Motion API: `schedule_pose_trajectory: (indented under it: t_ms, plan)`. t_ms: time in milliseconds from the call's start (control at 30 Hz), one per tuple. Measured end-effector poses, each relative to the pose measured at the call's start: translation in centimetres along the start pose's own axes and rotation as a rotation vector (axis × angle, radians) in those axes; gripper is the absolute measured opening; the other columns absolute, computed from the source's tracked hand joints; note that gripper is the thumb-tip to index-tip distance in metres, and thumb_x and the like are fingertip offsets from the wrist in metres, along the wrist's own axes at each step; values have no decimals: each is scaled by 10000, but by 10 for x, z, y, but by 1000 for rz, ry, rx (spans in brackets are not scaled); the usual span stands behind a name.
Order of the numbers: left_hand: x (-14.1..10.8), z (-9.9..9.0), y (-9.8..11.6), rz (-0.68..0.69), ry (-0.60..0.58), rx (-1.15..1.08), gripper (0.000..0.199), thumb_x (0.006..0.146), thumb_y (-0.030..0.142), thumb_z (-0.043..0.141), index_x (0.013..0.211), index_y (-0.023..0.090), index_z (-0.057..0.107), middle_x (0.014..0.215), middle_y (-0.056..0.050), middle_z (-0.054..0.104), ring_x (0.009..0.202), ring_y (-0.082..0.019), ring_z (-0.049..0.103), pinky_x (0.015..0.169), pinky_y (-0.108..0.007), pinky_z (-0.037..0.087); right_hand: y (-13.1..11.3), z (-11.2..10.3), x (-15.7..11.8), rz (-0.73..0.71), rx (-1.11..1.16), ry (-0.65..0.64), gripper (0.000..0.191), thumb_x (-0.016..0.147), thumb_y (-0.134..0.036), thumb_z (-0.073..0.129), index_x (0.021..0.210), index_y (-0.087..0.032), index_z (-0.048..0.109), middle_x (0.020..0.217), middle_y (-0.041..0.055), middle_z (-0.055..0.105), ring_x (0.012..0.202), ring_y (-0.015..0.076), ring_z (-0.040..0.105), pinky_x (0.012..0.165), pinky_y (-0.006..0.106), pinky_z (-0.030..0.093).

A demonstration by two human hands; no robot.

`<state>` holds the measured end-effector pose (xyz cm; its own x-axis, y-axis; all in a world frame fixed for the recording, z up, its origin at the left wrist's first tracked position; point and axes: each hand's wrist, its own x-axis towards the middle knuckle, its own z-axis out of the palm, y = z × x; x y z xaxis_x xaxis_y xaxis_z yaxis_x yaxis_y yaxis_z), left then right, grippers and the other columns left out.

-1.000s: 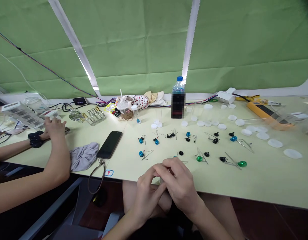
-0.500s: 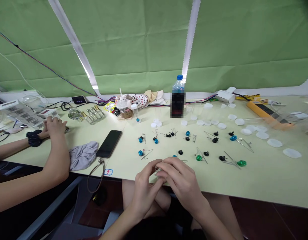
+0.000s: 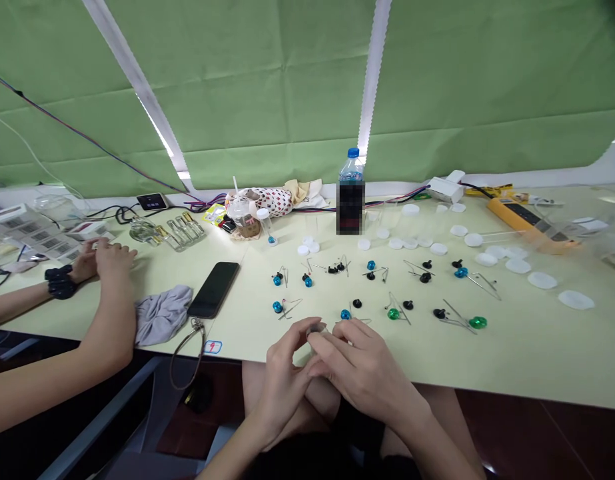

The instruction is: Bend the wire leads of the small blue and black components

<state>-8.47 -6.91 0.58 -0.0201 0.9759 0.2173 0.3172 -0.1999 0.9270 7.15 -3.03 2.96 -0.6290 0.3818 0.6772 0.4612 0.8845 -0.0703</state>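
My left hand (image 3: pixel 287 373) and my right hand (image 3: pixel 362 367) meet over the table's front edge. Their fingertips hold a small clear piece (image 3: pixel 317 329), partly hidden by my fingers. Nearest my right hand lie a blue bead (image 3: pixel 346 315) and a black knob (image 3: pixel 357 303). Beyond them, several blue beads, black knobs and bent wire pins are scattered on the pale yellow table (image 3: pixel 517 333), along with a green bead (image 3: pixel 394 314).
A co-worker's hands (image 3: pixel 107 257) rest at the left, with a black wrist scrunchie (image 3: pixel 61 283) nearby. A black phone (image 3: pixel 214 290) and grey cloth (image 3: pixel 162 315) lie between us. A bottle (image 3: pixel 351 193), white caps (image 3: pixel 487 259) and a yellow multimeter (image 3: pixel 530 223) stand farther back.
My fingers have shifted from a tight clasp, and the small clear piece now shows between my fingertips. The view has turned slightly, moving the table objects left and up in the picture.
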Motion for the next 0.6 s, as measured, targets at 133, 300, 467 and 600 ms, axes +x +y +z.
schedule_pose_trajectory:
  t_ms: [133, 300, 467, 600]
  plan:
    - [4, -3, 0, 12, 2, -11, 402, 813, 170, 638, 1195, 246, 543, 1154, -37, 643, 1078, -188, 607, 934, -296, 492, 1, 0, 2, -13, -23, 2, 183, 937, -188, 482, 997, -116, 640, 862, 85, 658, 760, 200, 487, 679, 347, 395]
    - [8, -6, -2, 6, 8, -24, 323, 826, 208, 643, 1139, 241, 570, 1151, -39, 641, 1075, -194, 602, 930, -307, 485, 3, 0, 9, 31, 81, 37, 345, 966, -302, 475, 1239, -95, 521, 931, 89, 670, 768, 190, 486, 693, 343, 371]
    - [13, -6, -1, 39, -22, 5, 269, 848, 232, 614, 1114, 212, 585, 1147, -62, 648, 1051, -214, 609, 871, -316, 508, 6, 5, 16, 48, 155, -47, 406, 972, -270, 438, 1322, -64, 441, 887, 80, 660, 811, 203, 483, 727, 360, 353]
    - [17, -8, 2, 37, -67, 59, 333, 877, 249, 566, 1207, 205, 554, 1211, -94, 632, 1108, -249, 597, 900, -365, 505, 6, 9, 20, 107, 125, -101, 471, 966, -316, 428, 1368, -71, 419, 919, 103, 653, 845, 226, 476, 754, 382, 354]
